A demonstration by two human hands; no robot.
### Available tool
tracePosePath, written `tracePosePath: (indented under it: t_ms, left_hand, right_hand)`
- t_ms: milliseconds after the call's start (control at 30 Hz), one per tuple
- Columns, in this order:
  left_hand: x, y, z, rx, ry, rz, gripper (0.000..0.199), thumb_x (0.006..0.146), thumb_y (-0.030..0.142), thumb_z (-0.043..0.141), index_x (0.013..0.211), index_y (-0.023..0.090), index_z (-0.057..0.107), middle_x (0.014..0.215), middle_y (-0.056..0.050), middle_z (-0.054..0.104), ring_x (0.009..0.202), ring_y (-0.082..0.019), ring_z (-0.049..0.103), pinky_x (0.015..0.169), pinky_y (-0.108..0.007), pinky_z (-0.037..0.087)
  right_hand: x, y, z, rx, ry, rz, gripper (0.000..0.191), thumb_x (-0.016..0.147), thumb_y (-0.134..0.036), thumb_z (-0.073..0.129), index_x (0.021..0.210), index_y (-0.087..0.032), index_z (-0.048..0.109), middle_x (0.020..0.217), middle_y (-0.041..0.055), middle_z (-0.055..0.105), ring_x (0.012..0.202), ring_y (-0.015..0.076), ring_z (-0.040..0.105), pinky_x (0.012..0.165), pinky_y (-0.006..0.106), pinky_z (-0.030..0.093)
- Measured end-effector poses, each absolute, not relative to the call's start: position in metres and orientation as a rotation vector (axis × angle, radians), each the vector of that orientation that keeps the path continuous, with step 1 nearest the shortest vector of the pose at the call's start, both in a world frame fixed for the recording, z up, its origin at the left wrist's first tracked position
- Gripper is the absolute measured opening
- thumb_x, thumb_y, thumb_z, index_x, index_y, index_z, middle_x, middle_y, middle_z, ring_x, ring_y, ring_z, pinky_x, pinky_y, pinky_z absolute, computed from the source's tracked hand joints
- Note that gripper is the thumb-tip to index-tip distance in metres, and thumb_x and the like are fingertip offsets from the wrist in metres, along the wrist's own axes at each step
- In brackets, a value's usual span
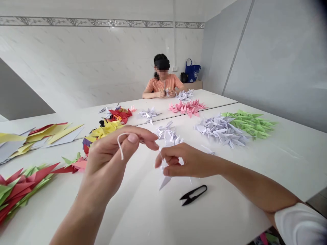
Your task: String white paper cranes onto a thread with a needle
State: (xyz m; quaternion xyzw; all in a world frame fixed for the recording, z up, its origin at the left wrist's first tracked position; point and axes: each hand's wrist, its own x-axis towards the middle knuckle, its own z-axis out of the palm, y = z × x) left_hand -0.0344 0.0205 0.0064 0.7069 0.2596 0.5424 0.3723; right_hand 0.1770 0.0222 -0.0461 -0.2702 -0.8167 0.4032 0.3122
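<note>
My left hand (114,160) is closed, pinching a white string (120,146) between thumb and fingers, and the string's loose end curls over the thumb. A thin stretch of it runs down toward my right hand (181,160), whose thumb and fingers are closed on a white folded paper crane (165,182). My fingers partly hide the crane, so how the string meets it cannot be seen. Small black thread snips (193,195) lie on the white table (143,214), just below my right hand.
White cranes (221,131), green cranes (249,124) and pink cranes (188,107) lie heaped ahead and to the right. Yellow cranes (108,128), red and green folded paper (25,187) and flat paper pieces (38,137) lie left. A person (162,81) sits across the table.
</note>
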Motion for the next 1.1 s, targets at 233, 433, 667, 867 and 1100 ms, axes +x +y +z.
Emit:
tracePosePath:
  t_ms: [233, 433, 667, 867, 1100]
  left_hand:
    - [-0.045, 0.030, 0.012, 1.671, 0.474, 1.715, 0.025, 0.099, 0.022, 0.059, 0.087, 0.018, 0.081, 0.091, -0.002, 0.075, 0.080, -0.014, 0.073, 0.080, -0.025, 0.060]
    - [-0.053, 0.038, 0.017, 1.693, 0.471, 1.832, 0.021, 0.095, 0.028, 0.064, 0.082, 0.021, 0.080, 0.077, 0.002, 0.073, 0.073, -0.014, 0.071, 0.079, -0.027, 0.063]
    - [-0.054, 0.040, 0.019, 1.622, 0.511, 1.790, 0.017, 0.093, 0.029, 0.068, 0.087, 0.020, 0.081, 0.087, 0.000, 0.078, 0.080, -0.013, 0.074, 0.084, -0.024, 0.062]
    - [-0.048, 0.057, 0.001, 1.719, 0.548, 1.446, 0.042, 0.094, 0.035, 0.066, 0.134, 0.023, 0.067, 0.135, -0.007, 0.068, 0.114, -0.023, 0.068, 0.097, -0.030, 0.057]
    - [-0.023, 0.078, -0.046, 1.997, 0.569, 0.733, 0.075, 0.091, 0.046, 0.070, 0.155, 0.031, 0.034, 0.156, -0.010, 0.046, 0.147, -0.029, 0.041, 0.122, -0.047, 0.033]
  right_hand:
    - [0.181, 0.029, -0.049, -0.670, -2.185, 1.004, 0.026, 0.101, -0.036, 0.058, 0.086, -0.018, 0.069, 0.078, -0.0011, 0.064, 0.058, 0.0076, 0.043, 0.058, 0.022, 0.039]
    - [0.194, 0.032, -0.040, -0.711, -2.079, 0.975, 0.024, 0.098, -0.036, 0.064, 0.086, -0.017, 0.071, 0.070, -0.0020, 0.060, 0.059, 0.0077, 0.044, 0.055, 0.020, 0.037]
    - [0.213, 0.040, -0.014, -0.663, -1.742, 0.996, 0.031, 0.095, -0.041, 0.067, 0.079, -0.015, 0.069, 0.075, 0.0002, 0.063, 0.055, 0.0064, 0.048, 0.051, 0.020, 0.046]
    - [0.216, 0.048, 0.019, -0.601, -1.665, 0.961, 0.033, 0.097, -0.043, 0.065, 0.079, -0.016, 0.070, 0.066, -0.0034, 0.052, 0.051, 0.0052, 0.043, 0.050, 0.019, 0.048]
    - [0.197, 0.045, 0.060, -0.548, -1.598, 0.909, 0.031, 0.101, -0.037, 0.060, 0.078, -0.018, 0.067, 0.057, -0.0055, 0.037, 0.050, 0.0078, 0.039, 0.045, 0.018, 0.041]
